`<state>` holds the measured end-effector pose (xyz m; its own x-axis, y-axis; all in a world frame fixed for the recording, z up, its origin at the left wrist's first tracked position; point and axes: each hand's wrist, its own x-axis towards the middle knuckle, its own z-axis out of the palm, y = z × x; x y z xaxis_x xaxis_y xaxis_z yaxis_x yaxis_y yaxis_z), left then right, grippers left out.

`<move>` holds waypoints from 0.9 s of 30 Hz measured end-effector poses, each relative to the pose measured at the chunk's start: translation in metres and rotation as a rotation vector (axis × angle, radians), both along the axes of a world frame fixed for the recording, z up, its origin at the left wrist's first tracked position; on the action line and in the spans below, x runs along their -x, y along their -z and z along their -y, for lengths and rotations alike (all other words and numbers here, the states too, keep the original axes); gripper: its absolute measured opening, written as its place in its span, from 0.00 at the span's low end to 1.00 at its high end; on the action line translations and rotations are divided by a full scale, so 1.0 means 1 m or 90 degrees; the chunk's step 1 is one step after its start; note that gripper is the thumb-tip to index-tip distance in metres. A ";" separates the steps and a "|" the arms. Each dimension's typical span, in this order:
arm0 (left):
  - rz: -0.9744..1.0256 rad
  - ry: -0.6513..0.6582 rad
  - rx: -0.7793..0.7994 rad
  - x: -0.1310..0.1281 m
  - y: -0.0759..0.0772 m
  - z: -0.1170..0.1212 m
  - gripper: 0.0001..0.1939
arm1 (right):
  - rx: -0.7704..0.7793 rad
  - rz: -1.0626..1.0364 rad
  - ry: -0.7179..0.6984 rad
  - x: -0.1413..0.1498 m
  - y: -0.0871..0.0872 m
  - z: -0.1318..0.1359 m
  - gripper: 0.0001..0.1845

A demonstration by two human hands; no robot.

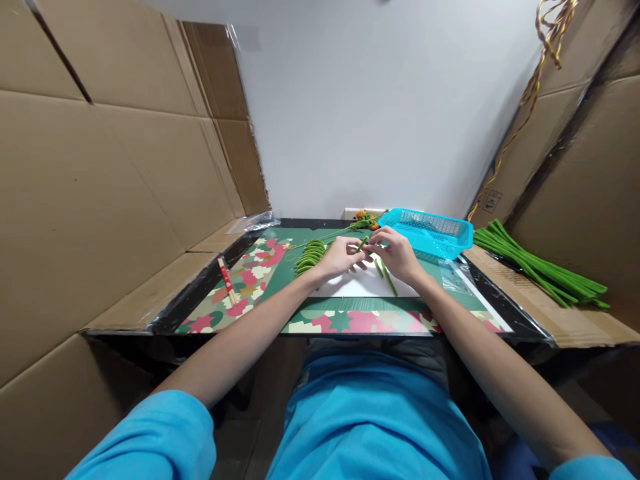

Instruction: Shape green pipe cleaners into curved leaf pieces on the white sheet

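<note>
My left hand (343,257) pinches a short green pipe cleaner (363,243) above a sheet of white paper (345,288). Close beside it, the fingertips of my right hand (397,255) close on the same stem near its lower end. Two cut lengths of green pipe cleaner (389,279) lie on the paper beneath my right hand. Left of my left hand, a row of several curved green pipe cleaner pieces (311,256) rests on the green mat (283,270). My fingers partly hide the held piece.
A blue plastic basket (430,233) stands at the back right, beside an orange flower with a green stem (367,219). A bundle of long green pipe cleaners (543,263) lies on cardboard at the right. A red-wrapped stick (227,280) is at the left. Cardboard walls (100,167) flank the table.
</note>
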<state>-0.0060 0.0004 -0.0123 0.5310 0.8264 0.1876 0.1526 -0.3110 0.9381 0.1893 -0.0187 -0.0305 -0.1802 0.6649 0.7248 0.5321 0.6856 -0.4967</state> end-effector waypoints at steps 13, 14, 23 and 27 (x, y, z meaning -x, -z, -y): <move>0.097 0.007 0.172 -0.004 -0.004 -0.001 0.16 | 0.009 0.048 -0.002 -0.002 0.002 0.003 0.15; 0.107 0.005 0.176 -0.004 -0.005 -0.001 0.16 | 0.021 0.030 -0.011 -0.001 0.001 0.004 0.16; 0.128 0.037 0.169 -0.007 0.003 -0.004 0.18 | 0.115 -0.124 -0.106 0.009 -0.005 0.011 0.28; 0.120 0.024 0.184 -0.009 0.003 -0.002 0.19 | 0.165 -0.179 -0.123 0.007 -0.003 0.006 0.33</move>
<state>0.0034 0.0027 -0.0153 0.5401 0.8403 0.0459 -0.0378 -0.0302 0.9988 0.1824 -0.0251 -0.0276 -0.1389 0.8054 0.5762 0.2258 0.5923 -0.7735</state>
